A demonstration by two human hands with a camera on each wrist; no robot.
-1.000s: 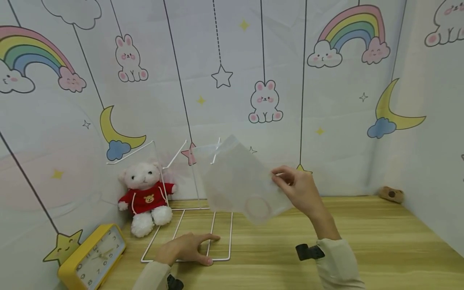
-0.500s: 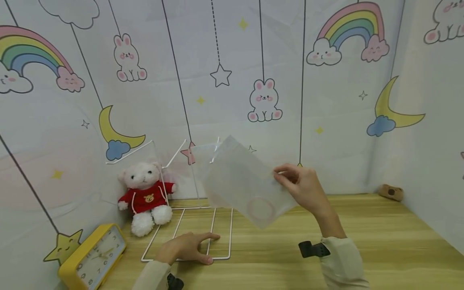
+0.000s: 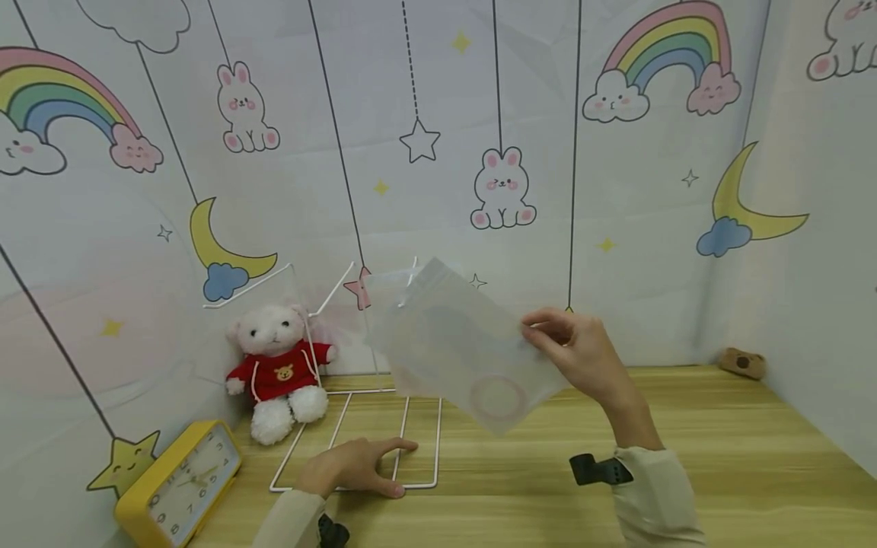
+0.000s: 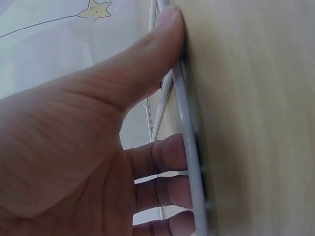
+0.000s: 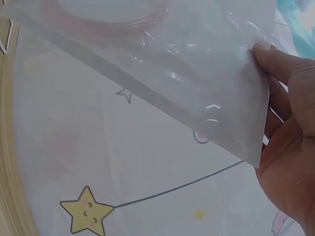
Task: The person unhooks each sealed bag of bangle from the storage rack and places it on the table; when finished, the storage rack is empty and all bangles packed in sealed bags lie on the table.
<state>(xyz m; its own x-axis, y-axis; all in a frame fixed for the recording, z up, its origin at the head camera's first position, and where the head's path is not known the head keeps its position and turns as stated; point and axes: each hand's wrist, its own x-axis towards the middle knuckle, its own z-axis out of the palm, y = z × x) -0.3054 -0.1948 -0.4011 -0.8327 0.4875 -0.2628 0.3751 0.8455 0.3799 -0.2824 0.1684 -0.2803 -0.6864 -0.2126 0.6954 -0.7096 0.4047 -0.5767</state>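
My right hand [image 3: 582, 358] pinches one edge of a translucent plastic bag [image 3: 452, 327] between thumb and fingers. It holds the bag tilted above the table, in front of the wall. A pink ring shape [image 5: 106, 25] shows on or through the plastic; I cannot tell which. A white wire rack [image 3: 436, 445] stands at the left, its base on the table and its upright part partly behind the bag. My left hand [image 3: 356, 464] rests on the base's front, fingers extended. In the left wrist view, its thumb and fingertips touch the white wire [image 4: 189, 132].
A plush bear [image 3: 277, 373] in a red top sits behind the rack. The yellow alarm clock [image 3: 180, 483] stands at the left edge. A small brown object [image 3: 742, 363] lies at the back right. The patterned wall [image 3: 438, 205] closes off the wooden table [image 3: 685, 457].
My right hand has shifted slightly right, and the bag has opened out flatter, showing its far corner more clearly. My left hand and the rack have stayed in place.
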